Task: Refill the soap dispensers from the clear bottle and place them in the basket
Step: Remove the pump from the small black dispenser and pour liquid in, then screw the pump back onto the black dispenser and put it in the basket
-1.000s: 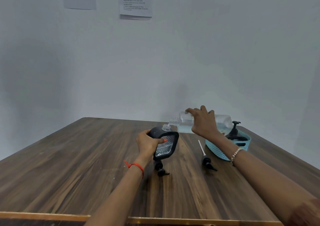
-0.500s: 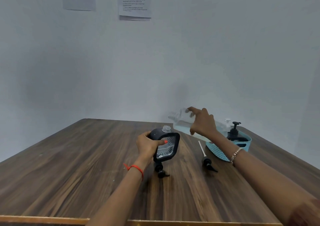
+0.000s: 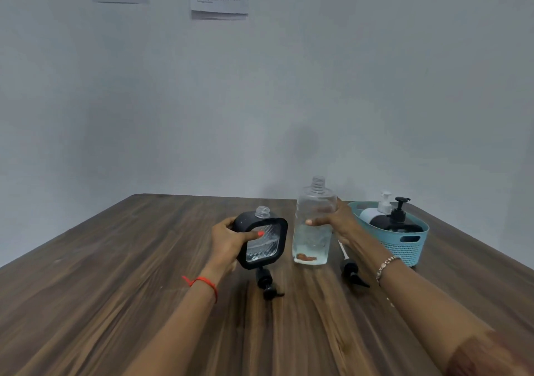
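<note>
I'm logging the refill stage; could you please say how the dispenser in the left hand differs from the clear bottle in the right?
The dispenser is squat and square with a black frame; the clear bottle is taller, round and fully transparent. The dispenser is tilted; the clear bottle is upright. Both have open, capless necks, gripped by the left hand and right hand respectively.

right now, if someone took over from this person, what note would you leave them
Left hand holds the square black dispenser, tilted, neck open, liquid inside.
Right hand grips the clear bottle, upright on the table, uncapped, little liquid left.
The middle pump lies below the held dispenser, the right pump by the right forearm.
The basket holds a white dispenser and a black pump dispenser.
Left: fit a pump to the held dispenser, set it in the basket.
</note>
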